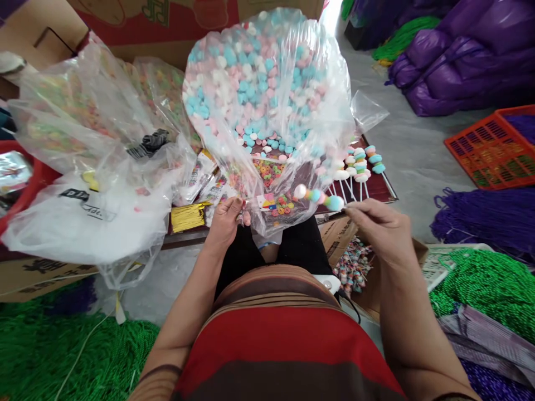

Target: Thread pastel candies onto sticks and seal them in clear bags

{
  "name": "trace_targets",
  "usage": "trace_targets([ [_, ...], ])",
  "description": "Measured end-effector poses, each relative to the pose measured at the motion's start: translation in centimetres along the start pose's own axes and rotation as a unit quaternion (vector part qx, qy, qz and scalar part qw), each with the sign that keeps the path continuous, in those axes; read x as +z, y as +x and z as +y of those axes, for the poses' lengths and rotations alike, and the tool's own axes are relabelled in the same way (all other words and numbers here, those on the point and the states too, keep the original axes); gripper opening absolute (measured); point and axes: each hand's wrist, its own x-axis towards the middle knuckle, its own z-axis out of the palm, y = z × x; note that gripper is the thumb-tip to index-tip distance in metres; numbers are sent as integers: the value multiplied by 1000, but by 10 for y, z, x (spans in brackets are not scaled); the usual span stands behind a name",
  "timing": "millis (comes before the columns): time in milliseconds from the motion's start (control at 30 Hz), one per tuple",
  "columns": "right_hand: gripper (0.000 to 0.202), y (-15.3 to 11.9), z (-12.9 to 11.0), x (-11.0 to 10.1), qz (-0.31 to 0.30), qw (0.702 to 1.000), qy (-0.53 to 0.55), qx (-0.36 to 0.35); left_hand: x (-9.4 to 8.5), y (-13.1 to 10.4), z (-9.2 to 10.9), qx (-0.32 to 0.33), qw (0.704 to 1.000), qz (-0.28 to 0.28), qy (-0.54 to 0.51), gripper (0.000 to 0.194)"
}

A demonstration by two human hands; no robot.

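Note:
My right hand pinches the stick end of a candy skewer, held nearly level with its tip pointing left. Marshmallows and coloured gummy pieces are threaded along it. Closed fingers of my left hand grip what looks like a small clear printed bag, its outline hard to see against the plastic behind. In front of both hands stands a large clear bag of pink, white and blue marshmallows, its mouth open towards me. Gummy rings lie near its lower edge.
Finished-looking skewers lie at the table's right corner. Gold twist ties sit left of my hand, beside bags of gummies. A carton below right holds wrapped candy. Green cords and an orange crate stand right.

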Motion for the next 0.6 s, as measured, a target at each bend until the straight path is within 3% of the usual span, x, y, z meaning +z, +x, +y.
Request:
trace_targets([
  [133,15,45,-8,1,35,995,-89,17,-3,-3,-5,-30,999,-29,34,53],
  [367,23,128,-31,26,-76,942,-324,-45,-2,-5,-16,-68,996,-37,35,56],
  [600,22,164,-49,56,-129,897,-419,-59,-14,-3,-27,-56,995,-51,70,52],
])
